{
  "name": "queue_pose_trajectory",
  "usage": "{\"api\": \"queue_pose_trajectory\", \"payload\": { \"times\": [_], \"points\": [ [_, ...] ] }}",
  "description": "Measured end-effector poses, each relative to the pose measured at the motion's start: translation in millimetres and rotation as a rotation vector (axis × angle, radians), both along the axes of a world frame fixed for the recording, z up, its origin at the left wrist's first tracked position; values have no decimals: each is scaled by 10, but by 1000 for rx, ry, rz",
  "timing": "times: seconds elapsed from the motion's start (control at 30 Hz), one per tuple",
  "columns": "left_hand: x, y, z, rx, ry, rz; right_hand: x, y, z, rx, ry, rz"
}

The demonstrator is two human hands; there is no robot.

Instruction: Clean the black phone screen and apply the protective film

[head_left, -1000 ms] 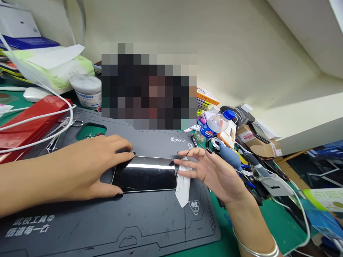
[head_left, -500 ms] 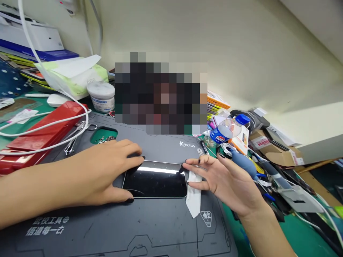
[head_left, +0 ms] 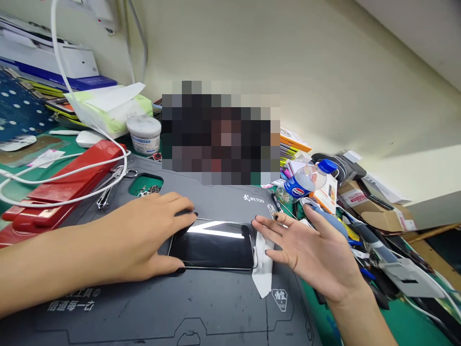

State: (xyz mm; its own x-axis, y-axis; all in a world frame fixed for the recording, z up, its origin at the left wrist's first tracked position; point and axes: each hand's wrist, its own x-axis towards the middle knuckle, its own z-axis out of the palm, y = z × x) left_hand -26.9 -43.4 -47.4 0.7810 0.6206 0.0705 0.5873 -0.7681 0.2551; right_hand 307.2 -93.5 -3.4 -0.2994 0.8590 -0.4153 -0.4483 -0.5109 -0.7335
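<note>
A smartphone (head_left: 212, 250) with a dark, glossy screen lies flat on the grey work mat (head_left: 144, 307). My left hand (head_left: 144, 240) grips its left end, fingers at the far edge and thumb at the near edge. At the phone's right end, a thin rounded edge stands slightly out; I cannot tell whether it is film or glass. My right hand (head_left: 317, 247) is palm up with fingers stretched, the index fingertip at the far right corner. Beneath those fingers lies a white strip of tissue (head_left: 262, 276), beside the phone.
Left are a red tool (head_left: 84, 175) with a white cable looped over it, scissors (head_left: 104, 197), a white tub (head_left: 144, 134) and a tissue pack (head_left: 118, 113). A bottle (head_left: 306, 180), cardboard box (head_left: 382, 206) and cluttered tools stand right. A pixelated patch hides the back centre.
My right hand has shifted slightly right, its lower fingers lifting off the phone's edge. The thin edge at the phone's right end now shows. My left hand keeps its grip; the view has shifted slightly.
</note>
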Motion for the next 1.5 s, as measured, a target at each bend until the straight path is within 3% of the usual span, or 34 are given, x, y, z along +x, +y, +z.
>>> {"api": "queue_pose_trajectory", "payload": {
  "times": [0.13,0.2,0.4,0.53,0.67,0.77,0.87,1.0,1.1,1.2,1.5],
  "points": [
    [2,21,-29,41,-55,-28,-46,-7,33,52,60,-30],
    [13,31,-5,62,-108,-39,-40,-6,-3,147,-29,-77],
    [47,51,136,175,-347,-10,101,18,-252,752,-785,-233],
    [47,61,158,199,-398,-22,53,-15,-307,1187,-1315,-30],
    [58,63,161,101,-391,-69,-36,-30,-251,1370,-1475,78],
    [37,73,186,90,-430,-64,30,30,-250,1313,-1369,30],
    [-2,76,235,206,-598,-70,198,139,-313,1066,-1107,-42],
    [1,73,268,315,-765,-116,345,256,-373,713,-1175,-173],
    [33,66,259,314,-772,-147,281,272,-356,575,-1098,-222],
    [51,30,270,346,-792,-151,143,254,-338,512,-1063,-272],
    [74,-28,287,337,-749,-90,-17,376,-344,559,-1062,-218]
  ]
}}
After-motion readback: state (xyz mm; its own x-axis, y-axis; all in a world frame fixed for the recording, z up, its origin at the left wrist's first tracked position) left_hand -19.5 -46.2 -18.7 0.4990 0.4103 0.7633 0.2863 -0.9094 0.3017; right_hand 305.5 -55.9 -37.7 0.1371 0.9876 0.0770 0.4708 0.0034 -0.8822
